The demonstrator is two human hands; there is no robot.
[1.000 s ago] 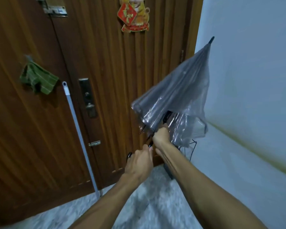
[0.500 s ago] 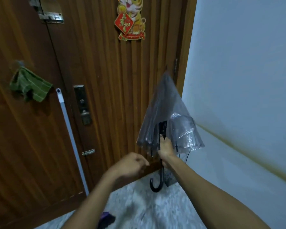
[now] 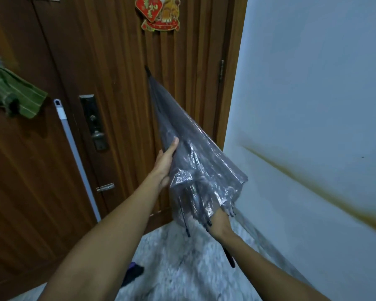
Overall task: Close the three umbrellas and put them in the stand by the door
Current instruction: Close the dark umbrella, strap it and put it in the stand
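Umbrella (image 3: 189,153) now tilted; right-hand fingers hidden.

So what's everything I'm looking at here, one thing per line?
umbrella: one, clear greyish plastic with black tip and ribs, folded, tip up, in front of the door
door: one, brown wood, left and centre
lock plate: one, dark metal, on the door
tiger decoration: one, red and gold, top of the door
cloth: one, green striped, hanging at left
pole: one, white-grey, leaning on the door
wall: white with a brown streak, right
floor: speckled grey
left hand: against the canopy's side
right hand: under the canopy's edge, fingers hidden
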